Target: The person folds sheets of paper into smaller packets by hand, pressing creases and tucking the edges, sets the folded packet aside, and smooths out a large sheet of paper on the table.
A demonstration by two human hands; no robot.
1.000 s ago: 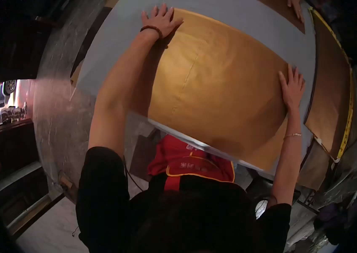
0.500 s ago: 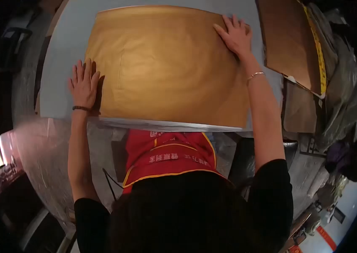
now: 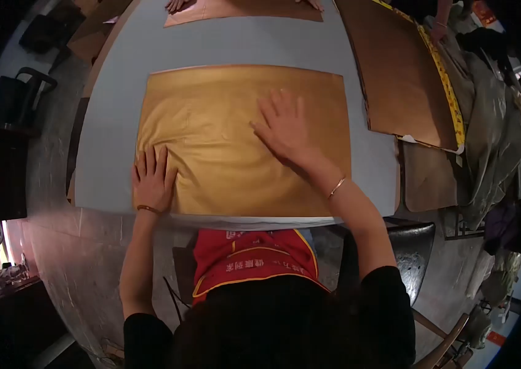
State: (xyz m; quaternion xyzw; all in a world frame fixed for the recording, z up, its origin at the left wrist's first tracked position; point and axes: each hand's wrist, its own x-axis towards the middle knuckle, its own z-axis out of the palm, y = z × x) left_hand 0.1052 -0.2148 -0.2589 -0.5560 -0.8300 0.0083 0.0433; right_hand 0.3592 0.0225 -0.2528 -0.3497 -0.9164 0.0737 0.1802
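A golden-yellow sheet (image 3: 223, 178) lies flat on the grey-covered table (image 3: 211, 46), its near side at the table's front edge. My left hand (image 3: 153, 182) rests on the sheet's near left part, fingers spread, with wrinkles running out from beside it. Over the right half of the sheet is my right hand (image 3: 285, 126), slightly blurred, its fingers apart and nothing in it. Whether its palm touches the sheet cannot be made out.
Across the table, another person's hands (image 3: 177, 5) rest at a brown sheet (image 3: 242, 8). Brown boards (image 3: 402, 74) with a yellow strip (image 3: 445, 80) lie at the right, beside crumpled plastic (image 3: 488, 123). A black stool (image 3: 405, 252) stands at the near right.
My right hand has moved from the sheet's right edge inward over its surface. My left hand now presses on the sheet's near left part, where wrinkles have formed. The view has shifted, showing the far sheet.
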